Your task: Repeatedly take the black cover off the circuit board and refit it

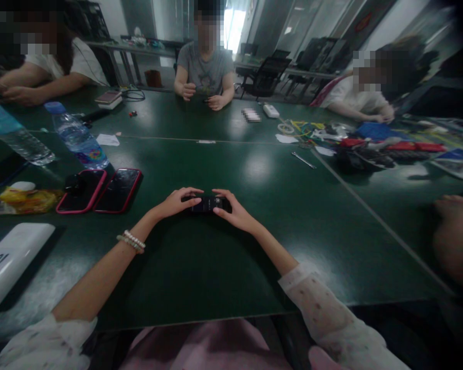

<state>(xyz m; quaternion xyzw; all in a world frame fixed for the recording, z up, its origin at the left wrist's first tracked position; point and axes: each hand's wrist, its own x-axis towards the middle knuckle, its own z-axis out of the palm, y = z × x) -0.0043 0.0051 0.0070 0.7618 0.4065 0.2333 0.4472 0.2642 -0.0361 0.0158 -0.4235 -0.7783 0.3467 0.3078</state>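
Observation:
Between my two hands is a black smartphone (207,204), held sideways just over the green table (185,272), its dark screen facing me with some small pale marks on it. My left hand (176,202) grips its left end, thumb on the screen side and fingers behind the far edge. The right end is gripped by my right hand (233,209) in the same way. Left of my hands lie two phones in red cases, a nearer-left phone (85,191) with a black object on it and another phone (119,190) beside it.
Two water bottles, one with a blue cap (75,136), stand at the left by a yellow packet (31,199) and a white device (17,262). A wrench (303,160) lies right of centre, near a heap of cables and tools (386,149). Several people sit around the table.

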